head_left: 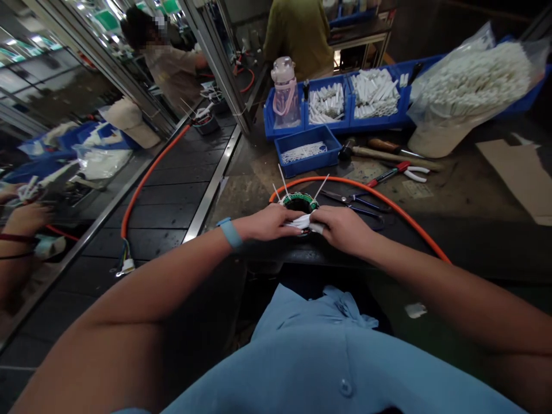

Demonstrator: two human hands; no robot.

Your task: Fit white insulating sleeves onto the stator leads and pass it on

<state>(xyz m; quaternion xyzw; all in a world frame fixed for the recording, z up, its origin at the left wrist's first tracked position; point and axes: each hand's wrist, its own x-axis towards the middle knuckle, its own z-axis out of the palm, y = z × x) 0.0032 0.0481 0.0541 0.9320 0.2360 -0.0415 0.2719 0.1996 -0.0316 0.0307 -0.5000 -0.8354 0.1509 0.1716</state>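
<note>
A motor stator (314, 204) with a green ring sits at the near edge of the workbench, its dark round opening facing up. Several thin white cable ties (283, 178) poke up from its rim. At its near side, my left hand (268, 222) is closed, thumb and fingers pinching a bundle of white sleeving (301, 222). My right hand (344, 226) grips the right end of that same sleeving. What lies inside the sleeving is hidden by my fingers. An orange cable (388, 198) arcs behind the stator and off to the right.
Behind stand blue bins (306, 122) of white tubes, a small blue tray (287, 167) of cable ties, a pink bottle (285, 92) and a bag of white pieces (474, 80). Pliers (399, 171), cutters (345, 198) and a hammer (379, 153) lie close by. Left runs a conveyor (172, 190); co-workers are beyond.
</note>
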